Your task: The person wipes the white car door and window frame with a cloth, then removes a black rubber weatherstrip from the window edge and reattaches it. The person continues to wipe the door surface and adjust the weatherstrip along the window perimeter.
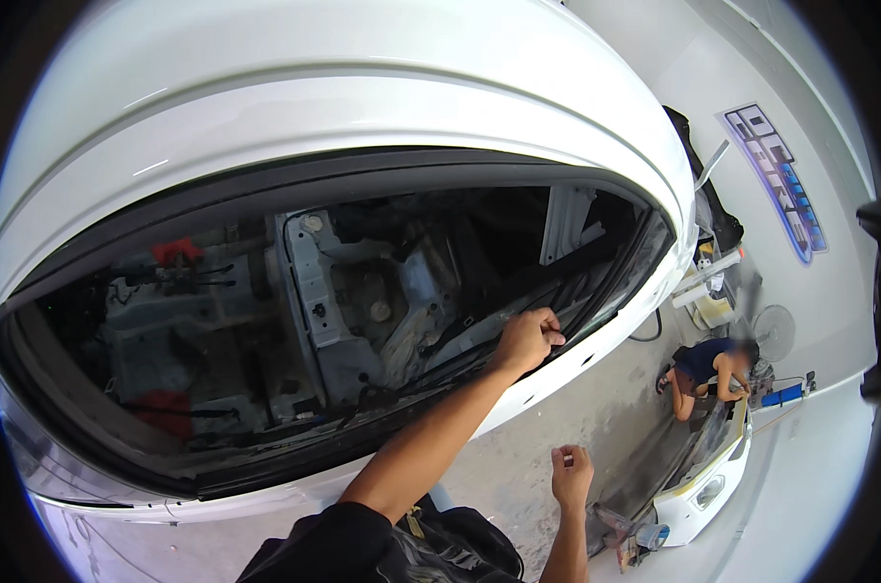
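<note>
A white car body (314, 112) fills the left and upper part of the view, its side window frame (401, 165) edged in black. My left hand (528, 342) is at the lower sill of this window, toward its right end, with fingers curled against the black trim strip (605, 313). Whatever sits between those fingers is hidden. Lower and to the right, my right hand (571, 474) is held away from the car above the floor. Its fingers are bent in toward the thumb, and nothing I can name shows in them.
The car's bare metal interior (328, 301) shows through the window. At right, a person (708, 369) crouches by a white bumper (708, 500). A standing fan (774, 333) is behind that person, near a grey wall (698, 73). A small bucket (652, 535) stands beside the bumper.
</note>
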The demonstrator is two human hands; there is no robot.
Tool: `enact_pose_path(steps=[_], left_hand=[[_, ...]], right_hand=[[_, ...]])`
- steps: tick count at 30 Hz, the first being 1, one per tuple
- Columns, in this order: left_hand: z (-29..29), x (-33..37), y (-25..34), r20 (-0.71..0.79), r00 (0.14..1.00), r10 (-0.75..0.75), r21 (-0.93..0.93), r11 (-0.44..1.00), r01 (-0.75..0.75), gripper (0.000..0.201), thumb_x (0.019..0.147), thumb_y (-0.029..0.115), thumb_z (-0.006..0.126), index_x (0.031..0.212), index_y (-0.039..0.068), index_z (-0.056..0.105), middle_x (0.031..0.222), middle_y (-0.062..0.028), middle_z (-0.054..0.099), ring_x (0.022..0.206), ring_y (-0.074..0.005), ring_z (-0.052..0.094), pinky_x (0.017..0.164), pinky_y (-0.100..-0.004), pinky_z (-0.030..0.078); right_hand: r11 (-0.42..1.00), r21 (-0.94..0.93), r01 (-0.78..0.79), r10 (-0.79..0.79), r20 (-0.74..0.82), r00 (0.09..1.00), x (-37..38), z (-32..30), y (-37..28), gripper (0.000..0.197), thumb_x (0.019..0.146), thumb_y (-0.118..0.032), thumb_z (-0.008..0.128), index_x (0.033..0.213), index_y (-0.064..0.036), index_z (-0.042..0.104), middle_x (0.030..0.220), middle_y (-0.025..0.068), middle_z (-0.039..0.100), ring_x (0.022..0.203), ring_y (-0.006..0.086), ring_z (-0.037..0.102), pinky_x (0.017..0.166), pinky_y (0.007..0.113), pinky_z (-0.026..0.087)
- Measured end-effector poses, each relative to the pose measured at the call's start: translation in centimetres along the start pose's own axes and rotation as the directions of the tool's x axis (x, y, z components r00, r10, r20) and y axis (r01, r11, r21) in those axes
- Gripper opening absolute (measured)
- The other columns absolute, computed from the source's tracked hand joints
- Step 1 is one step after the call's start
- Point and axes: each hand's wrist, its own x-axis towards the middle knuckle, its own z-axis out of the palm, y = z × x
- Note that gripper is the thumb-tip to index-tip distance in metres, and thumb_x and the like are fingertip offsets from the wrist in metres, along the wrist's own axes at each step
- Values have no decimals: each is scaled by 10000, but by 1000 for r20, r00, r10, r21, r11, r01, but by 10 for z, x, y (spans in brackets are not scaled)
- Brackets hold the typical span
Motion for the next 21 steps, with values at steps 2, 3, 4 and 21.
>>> enact_pose_path(steps=[2,3,4,21], left_hand=[[13,-7,3,-117,984,133,75,989,-125,194,858,110,771,1024,18,728,853,-152,742,793,-291,736,731,-379,553],[22,-13,6,-222,961,165,133,981,-138,212,858,82,756,1061,28,729,908,-165,738,849,-308,735,763,-391,559],[33,-21,8,-316,928,199,200,970,-140,241,857,54,741,1097,37,729,962,-178,735,904,-326,733,796,-402,565],[62,-38,2,-473,874,114,136,989,-55,170,937,133,685,1066,22,681,1011,-176,706,972,-377,683,837,-454,559]], right_hand=[[998,-34,-57,58,1,998,-10,-2,3,162,885,-148,722,897,7,676,828,131,662,645,244,629,636,368,508],[993,-58,-108,108,0,994,-16,-1,4,160,884,-146,722,896,7,676,828,132,662,647,245,631,637,369,509],[993,-47,-108,108,7,994,-24,0,6,159,885,-147,721,896,6,676,828,133,662,649,246,633,637,370,510],[992,-61,-112,116,69,991,-56,0,63,142,902,-156,729,879,-23,685,866,124,669,629,255,644,628,376,524]])
